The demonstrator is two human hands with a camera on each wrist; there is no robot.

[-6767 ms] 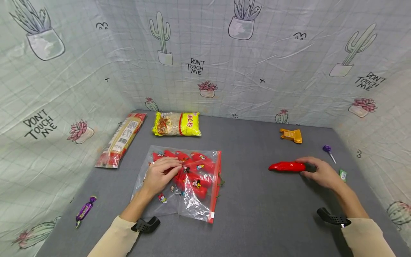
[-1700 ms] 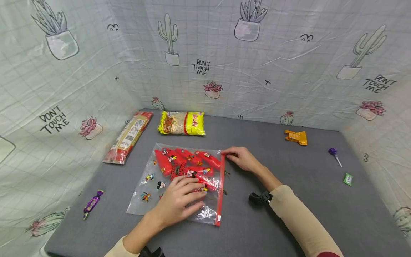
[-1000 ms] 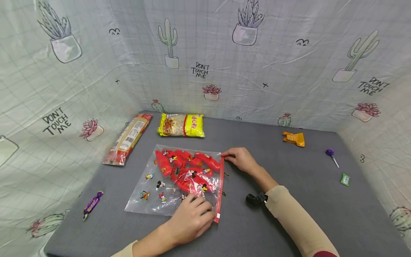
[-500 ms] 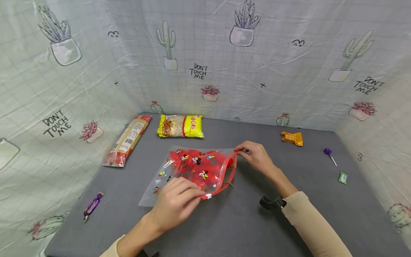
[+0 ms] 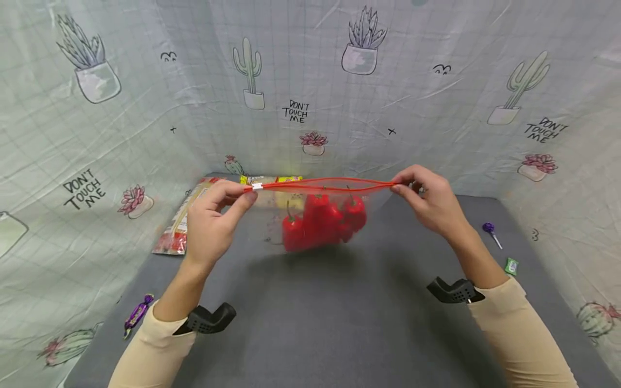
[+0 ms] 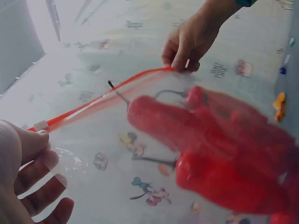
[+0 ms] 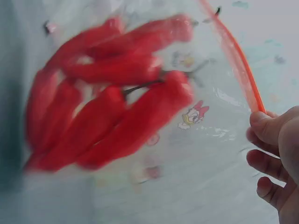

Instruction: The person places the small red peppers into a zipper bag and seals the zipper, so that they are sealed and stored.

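A clear zip bag with cartoon prints hangs upright above the table, its red zip strip [image 5: 359,189] stretched between my two hands. My left hand [image 5: 213,223] pinches the strip's left end beside a white slider [image 5: 257,186]. At the other end, the thumb and fingertips of my right hand [image 5: 432,202] pinch the corner. The two red edges of the bag's mouth part slightly in the middle. Several red chili peppers [image 5: 330,218] lie bunched inside, stems toward the mouth. The right wrist view shows the peppers [image 7: 135,121] through the blurred plastic.
Behind the bag, a yellow food packet [image 5: 290,178] is partly covered. A long red-and-yellow packet [image 5: 176,229] lies at left, with a purple wrapped candy [image 5: 138,315] nearer me. At right are a purple lollipop [image 5: 489,228], a green candy [image 5: 511,266] and an orange packet [image 6: 279,107].
Earlier the right hand held a lone chili pepper on the right; that spot no longer shows it. The bag, flat on the table before, has been gripped at both corners, lifted and turned upright.
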